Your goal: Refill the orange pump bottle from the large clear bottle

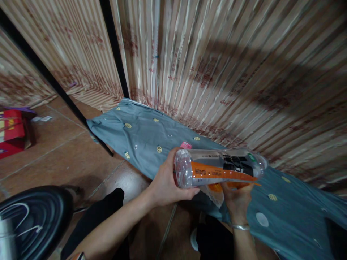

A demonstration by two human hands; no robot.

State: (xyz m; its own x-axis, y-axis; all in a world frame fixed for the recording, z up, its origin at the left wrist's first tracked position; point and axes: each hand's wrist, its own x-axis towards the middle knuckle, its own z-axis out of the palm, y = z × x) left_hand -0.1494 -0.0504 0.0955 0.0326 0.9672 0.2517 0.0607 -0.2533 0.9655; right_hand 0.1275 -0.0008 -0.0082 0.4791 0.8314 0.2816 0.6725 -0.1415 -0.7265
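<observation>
A clear plastic bottle (208, 169) with an orange and black label lies sideways in the air between my two hands. At its left end, my left hand (168, 182) is wrapped round the bottle, the thumb underneath. My right hand (237, 198) grips the bottle from below, near its right part, with its fingers partly hidden behind it. Orange, partly see-through wrapping (215, 189) hangs under the bottle between the hands. Below them stretches a long surface covered with blue-green cloth (143, 135) with yellow prints, and a small pink item (186, 145) rests on it just behind the bottle.
Striped curtains (173, 65) hang behind the cloth. Black poles (115, 47) stand at the left. A red box (12, 131) is on the tiled floor (62, 148). At the lower left, a round black seat (51, 216) holds a white hanger.
</observation>
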